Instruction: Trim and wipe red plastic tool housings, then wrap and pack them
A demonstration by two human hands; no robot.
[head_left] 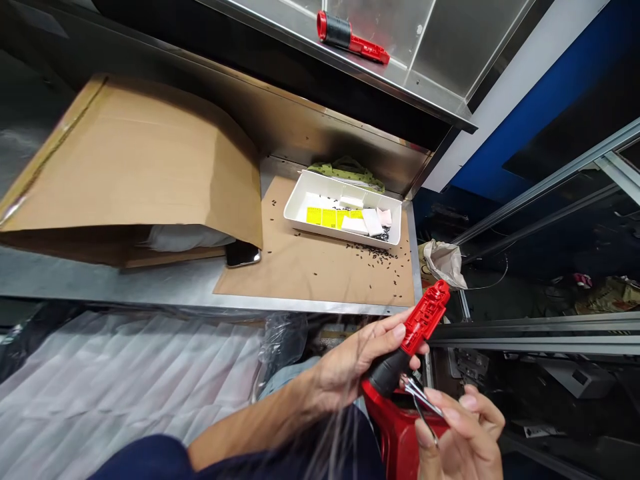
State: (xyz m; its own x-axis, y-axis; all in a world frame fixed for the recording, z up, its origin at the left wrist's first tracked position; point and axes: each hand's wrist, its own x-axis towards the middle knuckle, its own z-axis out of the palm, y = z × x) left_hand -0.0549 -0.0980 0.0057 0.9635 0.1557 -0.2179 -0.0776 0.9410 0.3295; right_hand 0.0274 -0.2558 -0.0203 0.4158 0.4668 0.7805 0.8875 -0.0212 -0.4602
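My left hand point(350, 360) grips a red plastic housing with a black cylindrical end point(413, 337), tilted up to the right. My right hand point(457, 433) pinches thin metal tweezers point(419, 399), whose tips reach the black end of the housing. A matching red-and-black piece point(350, 37) lies on the metal shelf above. Directly below my hands sits a red object point(393, 427), partly hidden by them.
A white tray point(343, 210) holds yellow labels and white pads on a cardboard sheet point(310, 267) scattered with small black bits. A large cardboard box point(135, 167) and a phone point(243, 253) sit to the left. A crumpled paper bag point(445, 263) lies right. White plastic sheeting point(115, 380) hangs below the steel counter.
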